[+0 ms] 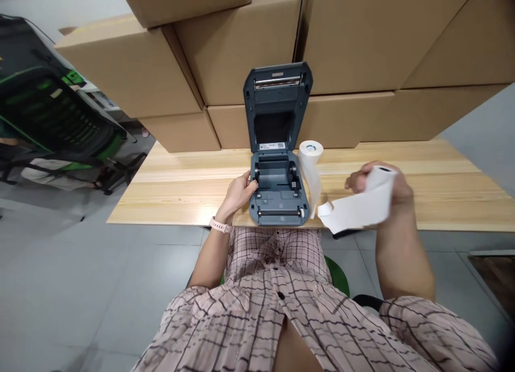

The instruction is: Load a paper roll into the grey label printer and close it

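A dark grey label printer (276, 203) stands on the wooden table with its lid (277, 101) raised, and its roll bay shows no roll. My left hand (238, 192) grips the printer's left side, thumb over the rim and fingers partly hidden. Off to the right, my right hand (396, 184) is closed round a roll of white labels (382, 180), held above the table. A loose strip from that roll trails left toward the printer. Between the printer and my right hand stands a second white label roll (311, 148), its own strip unwound toward the table's front edge.
Large cardboard boxes (350, 45) are stacked along the back of the table (181, 184), right behind the raised lid. A black and green office chair (60, 109) stands on the left, with part of another person (48, 173) near it.
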Demonstrator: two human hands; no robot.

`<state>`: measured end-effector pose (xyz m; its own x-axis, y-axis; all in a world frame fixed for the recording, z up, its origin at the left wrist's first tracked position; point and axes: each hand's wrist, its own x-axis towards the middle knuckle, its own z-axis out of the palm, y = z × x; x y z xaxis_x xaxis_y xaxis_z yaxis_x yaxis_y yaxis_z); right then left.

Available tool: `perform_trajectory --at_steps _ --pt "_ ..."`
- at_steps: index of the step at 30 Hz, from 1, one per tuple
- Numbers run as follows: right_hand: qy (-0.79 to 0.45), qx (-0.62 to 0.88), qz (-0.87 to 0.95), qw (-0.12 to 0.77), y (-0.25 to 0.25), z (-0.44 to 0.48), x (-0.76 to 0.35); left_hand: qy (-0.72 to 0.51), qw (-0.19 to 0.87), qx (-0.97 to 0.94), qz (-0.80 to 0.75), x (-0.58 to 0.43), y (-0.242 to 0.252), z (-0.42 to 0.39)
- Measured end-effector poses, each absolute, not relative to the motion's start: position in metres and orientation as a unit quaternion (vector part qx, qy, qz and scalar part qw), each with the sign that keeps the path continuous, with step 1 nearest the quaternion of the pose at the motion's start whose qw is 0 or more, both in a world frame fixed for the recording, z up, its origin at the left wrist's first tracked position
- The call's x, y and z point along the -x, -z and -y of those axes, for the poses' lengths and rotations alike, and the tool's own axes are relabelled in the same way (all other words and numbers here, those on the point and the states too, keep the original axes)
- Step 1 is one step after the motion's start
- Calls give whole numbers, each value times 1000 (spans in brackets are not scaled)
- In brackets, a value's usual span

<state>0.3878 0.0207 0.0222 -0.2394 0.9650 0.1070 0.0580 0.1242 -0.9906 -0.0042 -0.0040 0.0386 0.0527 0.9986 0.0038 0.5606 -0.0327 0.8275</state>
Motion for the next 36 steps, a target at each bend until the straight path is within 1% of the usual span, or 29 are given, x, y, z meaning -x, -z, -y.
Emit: perform_trajectory --at_steps 2,5,7,8,11,13,15,18,21,26,32,36 --pt "-522 356 656 413 -43 -16 -380 -327 340 -641 -606 4 -37 4" --pt "-545 252 752 271 -83 -14 -337 -339 346 -637 -600 4 -35 4" --pt "-477 254 823 175 -103 -16 -297 -343 350 -636 -596 4 -34 4" --pt "-416 265 854 163 -108 -17 -278 -341 350 -637 -596 3 -34 4" --pt "-260 303 908 129 -101 -25 -236 -330 343 -641 -602 3 -34 3" --pt "-213 317 920 92 -87 -30 -225 -325 339 -641 -607 4 -34 3" --pt "-199 319 924 70 -75 -33 -223 -324 338 -642 -608 4 -35 3" --pt "-203 312 924 82 -69 -29 -226 -329 339 -642 -604 4 -34 3" --pt "-200 312 921 122 -68 -17 -227 -336 345 -638 -601 4 -32 3" --pt "-136 362 903 188 -58 18 -226 -339 351 -630 -604 3 -31 4" --pt "-105 407 888 187 -50 53 -218 -346 344 -628 -606 1 -31 6" --pt "-54 425 882 193 -50 65 -209 -311 302 -630 -644 -3 -39 8"
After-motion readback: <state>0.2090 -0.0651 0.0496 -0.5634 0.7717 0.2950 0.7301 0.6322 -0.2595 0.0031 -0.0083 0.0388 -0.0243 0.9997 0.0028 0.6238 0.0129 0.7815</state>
